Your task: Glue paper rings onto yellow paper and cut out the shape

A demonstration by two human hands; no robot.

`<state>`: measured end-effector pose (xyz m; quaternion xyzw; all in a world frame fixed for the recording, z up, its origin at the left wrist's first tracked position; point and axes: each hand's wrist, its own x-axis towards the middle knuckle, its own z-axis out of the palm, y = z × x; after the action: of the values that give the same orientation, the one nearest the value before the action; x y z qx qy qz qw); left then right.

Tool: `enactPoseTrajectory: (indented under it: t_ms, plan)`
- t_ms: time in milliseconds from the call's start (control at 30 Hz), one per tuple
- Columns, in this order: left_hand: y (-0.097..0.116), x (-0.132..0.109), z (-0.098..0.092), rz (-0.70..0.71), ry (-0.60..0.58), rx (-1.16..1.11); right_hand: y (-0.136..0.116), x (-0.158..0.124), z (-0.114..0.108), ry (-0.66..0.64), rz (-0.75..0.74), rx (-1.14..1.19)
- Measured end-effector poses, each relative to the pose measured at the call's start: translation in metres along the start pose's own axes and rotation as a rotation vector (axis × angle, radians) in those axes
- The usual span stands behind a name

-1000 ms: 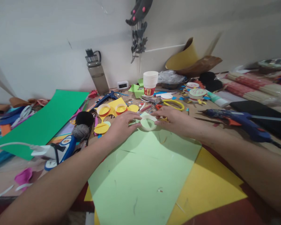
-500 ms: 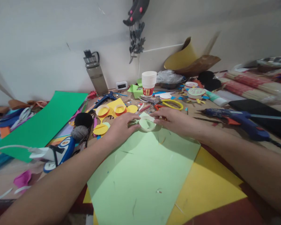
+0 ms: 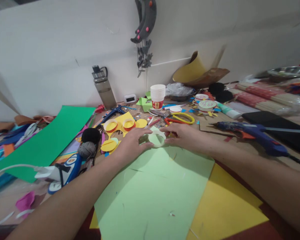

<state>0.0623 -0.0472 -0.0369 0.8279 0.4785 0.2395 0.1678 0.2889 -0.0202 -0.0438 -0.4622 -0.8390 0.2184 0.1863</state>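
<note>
Both hands grip a short white ring [image 3: 156,145], which looks like a piece cut from a paper cup. It is at the far corner of a light green paper sheet [image 3: 152,186], and green shows through its middle. My left hand [image 3: 133,142] pinches its left side with thumb and fingers. On the opposite side, my right hand [image 3: 182,136] has its thumb and fingertips closed on the rim. Whether the ring touches the sheet all round cannot be made out. Just beyond my right hand lie scissors [image 3: 183,117] with yellow and red handles.
Yellow paper [image 3: 230,196] lies under the green sheet. Left are yellow cut-outs with rings [image 3: 129,124], yarn balls [image 3: 90,136] and green card [image 3: 50,140]. Stacked paper cups [image 3: 157,95] and a bottle [image 3: 104,90] stand behind. A glue gun [image 3: 260,135] lies right.
The view has tilted up, so the scene sits lower in the picture. Both hands keep hold of the ring, which now looks slightly tilted.
</note>
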Motion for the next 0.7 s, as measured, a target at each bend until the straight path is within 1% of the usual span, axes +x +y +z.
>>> enactPoseTrajectory:
  t_ms: [67, 233, 367, 533, 700]
  plan:
    - [0.0, 0.0, 0.0, -0.008, 0.005, -0.006, -0.001, 0.0, 0.0, 0.0, 0.012, 0.012]
    - [-0.003, 0.0, 0.002, 0.007, 0.021, -0.032, 0.002, 0.003, -0.007, 0.022, -0.049, 0.029]
    - [-0.005, -0.001, 0.001, -0.028, 0.002, 0.01, 0.006, 0.004, -0.011, 0.032, -0.021, 0.03]
    - [-0.006, -0.003, 0.0, -0.028, 0.016, 0.021, 0.008, 0.003, -0.009, -0.003, -0.044, 0.067]
    - [-0.005, -0.004, 0.0, -0.064, -0.015, 0.027, 0.005, 0.002, -0.003, 0.027, 0.043, 0.136]
